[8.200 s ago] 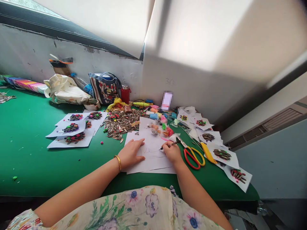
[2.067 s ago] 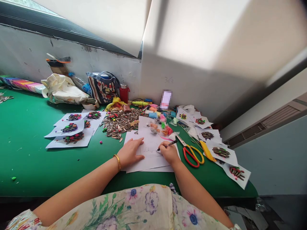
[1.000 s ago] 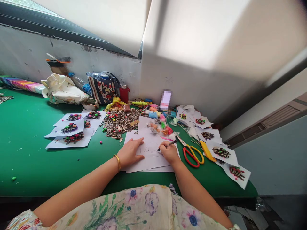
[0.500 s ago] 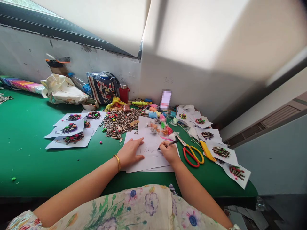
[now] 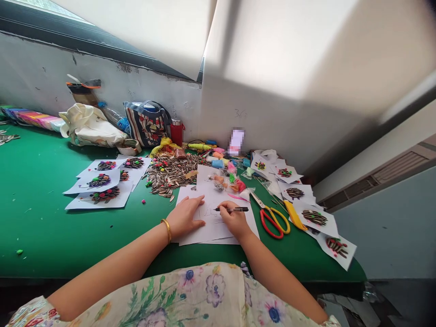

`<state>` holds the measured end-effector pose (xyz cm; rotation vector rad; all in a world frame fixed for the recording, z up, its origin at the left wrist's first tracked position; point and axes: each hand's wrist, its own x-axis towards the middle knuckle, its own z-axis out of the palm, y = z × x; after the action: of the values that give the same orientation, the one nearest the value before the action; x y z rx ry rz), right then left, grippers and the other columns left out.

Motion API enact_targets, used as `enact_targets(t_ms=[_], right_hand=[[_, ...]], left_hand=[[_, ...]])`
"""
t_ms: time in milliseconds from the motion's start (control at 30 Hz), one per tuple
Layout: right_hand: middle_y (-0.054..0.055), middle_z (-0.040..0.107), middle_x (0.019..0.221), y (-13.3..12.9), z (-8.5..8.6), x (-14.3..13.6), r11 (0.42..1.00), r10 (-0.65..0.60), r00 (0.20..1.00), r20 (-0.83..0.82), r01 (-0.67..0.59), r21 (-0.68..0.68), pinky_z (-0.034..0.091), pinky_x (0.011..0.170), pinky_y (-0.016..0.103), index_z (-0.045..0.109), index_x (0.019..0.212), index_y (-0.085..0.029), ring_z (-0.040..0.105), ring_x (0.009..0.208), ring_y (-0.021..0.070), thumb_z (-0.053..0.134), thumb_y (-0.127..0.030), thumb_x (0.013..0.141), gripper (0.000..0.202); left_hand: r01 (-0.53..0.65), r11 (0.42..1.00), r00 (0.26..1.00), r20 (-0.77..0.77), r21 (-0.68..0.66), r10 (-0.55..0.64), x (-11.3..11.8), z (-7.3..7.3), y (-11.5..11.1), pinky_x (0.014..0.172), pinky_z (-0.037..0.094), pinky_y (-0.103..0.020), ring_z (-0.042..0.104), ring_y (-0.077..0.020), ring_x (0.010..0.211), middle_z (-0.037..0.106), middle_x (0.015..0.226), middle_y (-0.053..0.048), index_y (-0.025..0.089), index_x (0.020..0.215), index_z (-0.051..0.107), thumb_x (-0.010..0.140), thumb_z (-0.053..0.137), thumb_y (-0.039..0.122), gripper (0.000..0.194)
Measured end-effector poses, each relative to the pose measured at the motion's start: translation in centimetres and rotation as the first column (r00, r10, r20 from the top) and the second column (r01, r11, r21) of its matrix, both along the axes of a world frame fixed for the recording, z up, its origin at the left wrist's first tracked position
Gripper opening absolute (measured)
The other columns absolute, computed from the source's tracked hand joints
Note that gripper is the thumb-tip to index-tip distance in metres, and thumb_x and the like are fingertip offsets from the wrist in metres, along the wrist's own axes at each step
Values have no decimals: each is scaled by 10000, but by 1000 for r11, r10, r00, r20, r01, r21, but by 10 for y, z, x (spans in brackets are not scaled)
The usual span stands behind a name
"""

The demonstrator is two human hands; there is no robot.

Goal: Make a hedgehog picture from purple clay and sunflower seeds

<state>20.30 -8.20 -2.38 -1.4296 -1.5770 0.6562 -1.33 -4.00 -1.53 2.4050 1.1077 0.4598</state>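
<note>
White paper sheets (image 5: 218, 231) lie stacked in front of me, with thin dark lines drawn on the top one. My left hand (image 5: 185, 218) rests flat on the left part of the paper, fingers stretched and thumb apart. In my right hand (image 5: 234, 221) is a black pen (image 5: 235, 209), pinched between thumb and fingers, its tip at the drawn lines. Just beyond the paper lie small plastic bags of coloured clay (image 5: 235, 184). A heap of striped sunflower seeds (image 5: 166, 177) spreads to the upper left of my left hand.
Scissors (image 5: 272, 220) with red and yellow handles and a yellow cutter (image 5: 294, 214) lie right of the paper. Seed pictures on white cards (image 5: 112, 201) sit at both sides. A striped bag (image 5: 146, 125), red bottle (image 5: 176, 132) and cream bag (image 5: 90, 127) stand along the wall.
My right hand has shifted left across the paper with the pen, and the pen now lies closer to level. The left hand stays in place.
</note>
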Motion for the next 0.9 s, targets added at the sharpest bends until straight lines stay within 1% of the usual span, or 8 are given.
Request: enact_targets(t_ms=[67,133,267,467,667,800,900], right_hand=[[31,686,830,0,1,-6,999,47,997,54,-48,18,475,739,291,670,829,-206,615,788,181,496,-304,854,202],[36,698,852,1,1,-10,997,68,994,87,-69,15,477,761,296,678,832,-208,622,814,184,497,-293,859,201],[32,700,855,2,2,-11,998,68,991,116,-67,-10,476,741,289,685,848,-212,623,795,178,494,-288,866,206],[27,695,843,3,3,-11,998,66,990,128,-64,-20,466,726,285,683,842,-209,616,779,176,493,-295,867,209],[30,695,844,3,1,-11,998,56,990,126,-53,-27,469,719,282,684,839,-203,617,770,174,495,-286,862,208],[28,704,873,3,0,-10,997,76,988,135,-75,-16,468,750,285,688,859,-214,625,811,178,496,-282,874,204],[24,704,854,3,1,-9,996,84,988,131,-82,-22,467,742,281,691,849,-217,626,801,176,497,-277,873,205]], left_hand=[[2,1000,1000,2,-1,-2,0,0,0,1175,218,-504,485,-266,1298,581,1358,-98,218,1452,312,742,735,371,841],[1,1000,1000,6,-1,-1,0,0,0,1174,220,-507,491,-269,1294,584,1353,-97,224,1452,312,742,731,372,838],[-1,1000,1000,10,2,1,0,0,-1,1173,223,-508,496,-274,1291,587,1347,-98,227,1456,306,741,728,374,843],[-4,1000,1000,5,0,4,0,2,-2,1176,221,-502,494,-272,1294,587,1349,-94,226,1452,310,743,727,364,835],[1,1000,1000,4,4,-1,0,0,-1,1176,218,-504,496,-265,1288,586,1348,-97,220,1451,306,745,728,362,835],[0,1000,1000,3,0,0,0,0,-1,1178,218,-503,489,-267,1296,584,1352,-94,229,1452,305,745,726,372,836],[-2,1000,1000,2,3,2,0,0,-1,1178,221,-500,492,-267,1294,587,1349,-91,230,1451,306,739,731,375,842]])
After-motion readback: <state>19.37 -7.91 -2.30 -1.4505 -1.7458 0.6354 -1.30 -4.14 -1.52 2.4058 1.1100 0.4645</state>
